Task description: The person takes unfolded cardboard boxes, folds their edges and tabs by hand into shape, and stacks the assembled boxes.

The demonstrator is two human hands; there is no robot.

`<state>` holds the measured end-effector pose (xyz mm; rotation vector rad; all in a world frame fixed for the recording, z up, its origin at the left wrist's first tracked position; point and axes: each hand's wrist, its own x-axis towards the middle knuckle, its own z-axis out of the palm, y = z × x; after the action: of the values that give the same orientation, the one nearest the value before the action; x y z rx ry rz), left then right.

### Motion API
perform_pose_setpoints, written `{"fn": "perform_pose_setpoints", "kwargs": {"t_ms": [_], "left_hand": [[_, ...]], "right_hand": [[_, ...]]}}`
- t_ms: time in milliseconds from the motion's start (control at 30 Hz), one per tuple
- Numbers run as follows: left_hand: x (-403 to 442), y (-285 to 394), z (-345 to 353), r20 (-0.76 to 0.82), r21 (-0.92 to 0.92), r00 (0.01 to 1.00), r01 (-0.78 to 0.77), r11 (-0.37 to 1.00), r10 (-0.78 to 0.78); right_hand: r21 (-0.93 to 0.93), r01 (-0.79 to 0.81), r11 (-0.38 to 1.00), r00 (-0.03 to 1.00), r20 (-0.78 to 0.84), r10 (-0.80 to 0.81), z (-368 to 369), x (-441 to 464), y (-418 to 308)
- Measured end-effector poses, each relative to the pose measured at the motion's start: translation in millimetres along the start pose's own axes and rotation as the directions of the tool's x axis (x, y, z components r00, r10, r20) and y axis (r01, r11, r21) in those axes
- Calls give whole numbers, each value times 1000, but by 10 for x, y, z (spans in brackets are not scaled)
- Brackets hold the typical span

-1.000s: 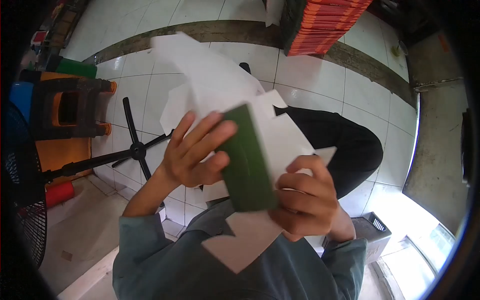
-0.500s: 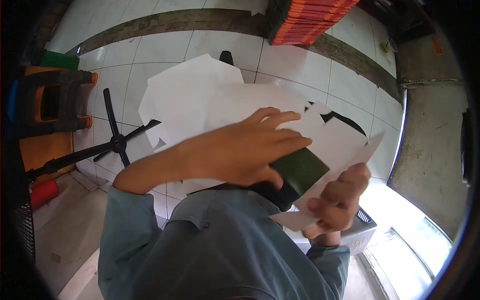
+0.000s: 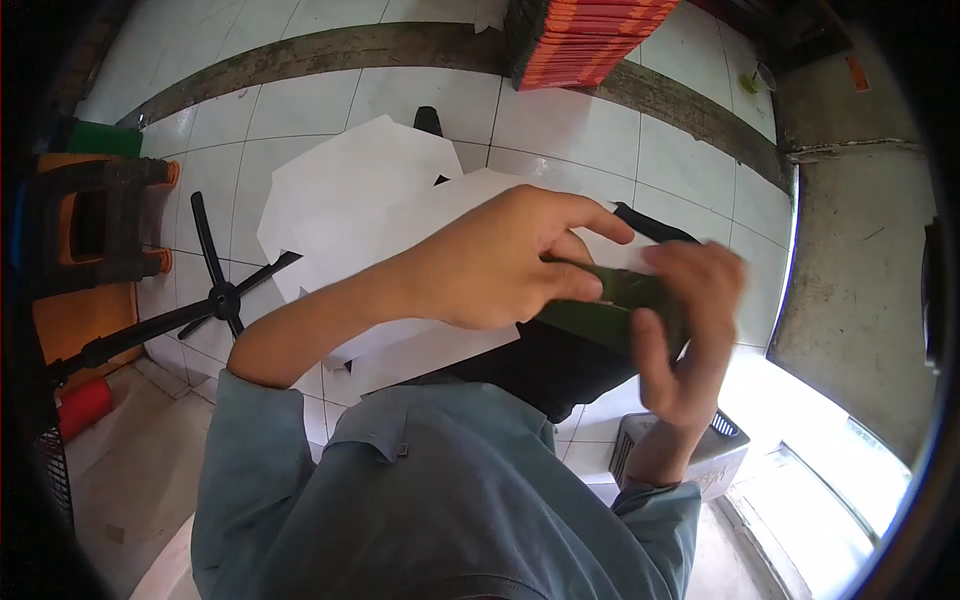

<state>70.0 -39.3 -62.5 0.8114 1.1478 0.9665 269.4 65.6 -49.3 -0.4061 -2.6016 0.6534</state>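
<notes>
A dark green piece (image 3: 590,318) with straight edges, seemingly folded card, is held between my hands above my lap. My left hand (image 3: 505,262) is closed on its left end, thumb on the near side and fingers bent over it. Around its right end curls my right hand (image 3: 695,325), blurred, with the thumb in front and the fingers at the far side. White cut card sheets (image 3: 360,190) lie across my lap beneath the left forearm. Part of the green piece is hidden by my fingers.
A black stand with spread legs (image 3: 225,300) and a black-and-orange stool (image 3: 100,220) are on the left. A red-and-orange stack (image 3: 585,40) stands ahead on the tiled floor. A grey plastic basket (image 3: 700,460) sits at the right, near a wall (image 3: 850,270).
My right hand has moved up and let go of the white card edge, taking the green piece's right end. The left hand has closed on the piece, which is raised and tilted.
</notes>
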Motion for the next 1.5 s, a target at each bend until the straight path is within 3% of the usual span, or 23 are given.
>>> {"fn": "perform_pose_setpoints", "kwargs": {"t_ms": [100,200,267,300,333,400,467,500,633,667,733,767,933,1000,1033,1100,1200,1267,1333,1400,1433,1467,1500], "left_hand": [[-9,11,34,-19,151,995,-90,984,94],[-2,73,53,-71,93,995,-63,994,70],[48,91,91,-196,-226,975,-147,963,103],[91,77,85,-211,-277,962,-227,934,172],[106,82,107,-212,-275,962,-229,934,174],[130,91,167,-334,-396,899,-408,823,285],[161,80,206,-356,-430,883,-446,785,307],[169,83,225,-387,-501,880,-452,738,276],[203,20,302,-453,-520,839,-524,674,302],[199,5,309,-456,-519,837,-527,674,303],[191,-13,321,-405,-271,792,-582,767,457],[109,41,253,-318,-194,850,-492,849,421],[2,55,269,-277,-209,892,-418,884,357],[-30,41,355,-283,-253,895,-417,873,345],[-19,7,446,-382,-172,826,-505,846,415],[-37,17,384,-342,-188,854,-470,862,391],[-41,51,313,-246,-273,899,-424,863,364],[20,-24,442,-367,-349,787,-611,711,497],[-43,-31,427,-329,-281,809,-577,767,488],[-69,-51,309,-163,-210,850,-526,824,501],[-131,-26,251,-126,-449,895,-437,780,429],[-98,-75,232,-125,-448,895,-435,781,427],[-44,-163,208,-169,-371,816,-572,731,553]], "right_hand": [[111,-35,993,994,107,23,31,12,30],[-233,-30,972,946,-319,-47,147,22,7],[-227,97,969,919,-354,-175,244,-106,-96],[-230,169,958,937,-265,-229,309,-133,-164],[-225,236,945,945,-175,-277,384,-161,-245],[-153,149,977,976,-133,-170,467,-198,-276],[81,165,983,953,-271,-138,495,-131,-135],[191,296,936,893,-403,-200,556,-78,-71],[68,307,949,860,-448,-246,521,-74,-110],[69,310,948,859,-448,-248,479,-59,-123],[-56,139,989,890,-430,-149,379,-40,-149],[-89,137,987,898,-409,-161,341,-34,-136],[35,204,978,906,-386,-176,287,-73,-111],[-102,91,991,910,-396,-125,275,-46,-140],[-103,92,990,910,-396,-126,265,-74,-133],[77,188,979,895,-423,-139,240,-140,-100],[121,298,947,887,-402,-228,250,-131,-107],[3,196,981,919,-351,-182,275,-117,-140],[-135,122,983,864,-474,-172,401,-87,-117],[-94,123,988,864,-479,-153,406,-81,-141],[-40,110,993,856,-504,-115,399,-52,-157],[14,98,995,845,-530,-76,390,-26,-179],[8,62,998,866,-498,-50,369,-16,-217]]}}
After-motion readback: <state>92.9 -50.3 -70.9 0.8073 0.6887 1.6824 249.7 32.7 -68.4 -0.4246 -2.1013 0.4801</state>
